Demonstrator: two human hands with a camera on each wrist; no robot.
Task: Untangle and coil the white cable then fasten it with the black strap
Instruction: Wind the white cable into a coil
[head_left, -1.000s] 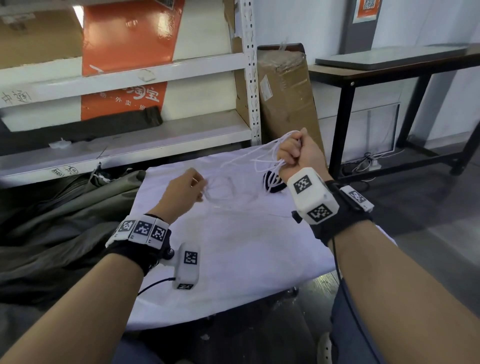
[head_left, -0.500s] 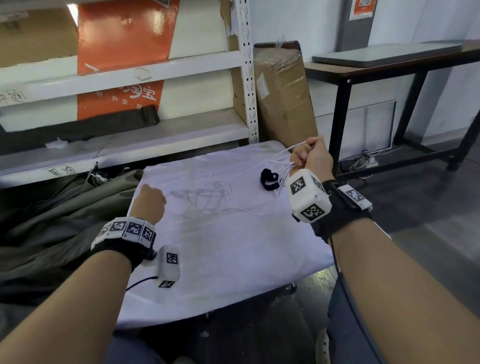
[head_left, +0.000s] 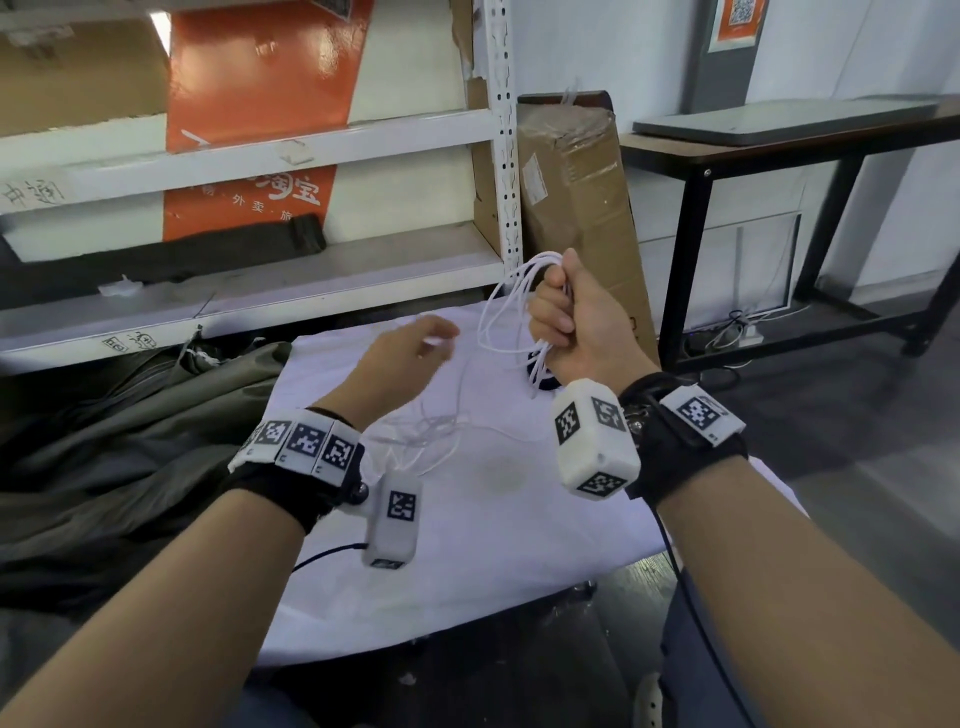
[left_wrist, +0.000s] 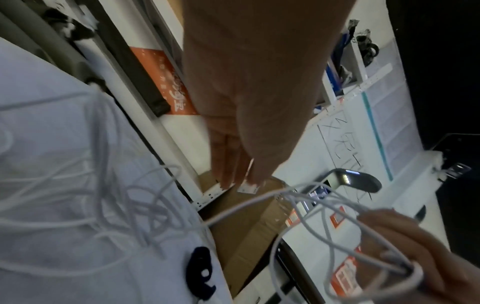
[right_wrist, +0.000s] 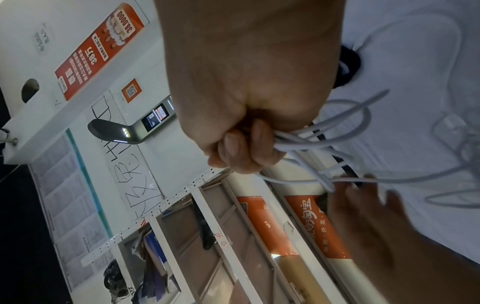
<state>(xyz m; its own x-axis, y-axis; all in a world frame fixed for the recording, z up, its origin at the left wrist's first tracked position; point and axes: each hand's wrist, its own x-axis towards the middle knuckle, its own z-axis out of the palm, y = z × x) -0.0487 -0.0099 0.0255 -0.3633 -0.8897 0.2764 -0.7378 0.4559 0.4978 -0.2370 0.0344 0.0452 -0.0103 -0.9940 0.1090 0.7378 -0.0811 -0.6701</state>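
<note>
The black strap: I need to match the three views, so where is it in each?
Head: black strap lies on the white cloth, mostly hidden behind the right hand.
Left wrist: bottom centre, at the cloth's edge.
Right wrist: upper right, beside the fist.
Shared landmark: the white cable loops in that hand.
</note>
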